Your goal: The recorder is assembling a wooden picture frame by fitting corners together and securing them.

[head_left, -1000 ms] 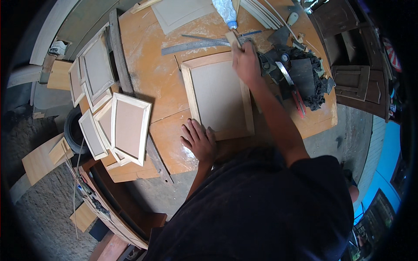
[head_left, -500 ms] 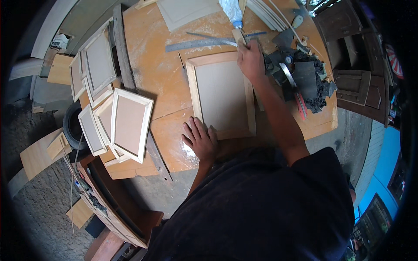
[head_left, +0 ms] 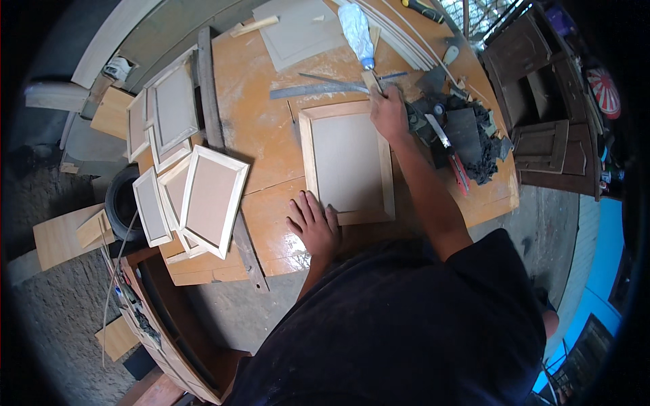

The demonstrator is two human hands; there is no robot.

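A rectangular wooden frame with a pale grey panel (head_left: 349, 162) lies flat on the orange table (head_left: 271, 196) in front of me. My left hand (head_left: 315, 227) rests with spread fingers on the frame's near left corner, pressing it from above. At the far right corner my right hand (head_left: 390, 114) is closed around a small flat piece of wood (head_left: 371, 81), whose end sticks out past my fingers. The underside of that piece is hidden. Just beyond it lies a plastic bottle with a blue cap (head_left: 357, 34).
Several similar frames (head_left: 215, 199) are stacked on the left. A metal ruler (head_left: 291, 92) lies beyond the work. To the right are dark sandpaper scraps (head_left: 467, 128) and a red-handled cutter (head_left: 459, 173). Thin wooden strips (head_left: 399, 40) lie at the far side, and a dark cabinet (head_left: 542, 101) stands right.
The whole view has shifted, so the table's far side shows more. My right hand stays by the frame's far right corner with the wood piece; my left hand keeps its place.
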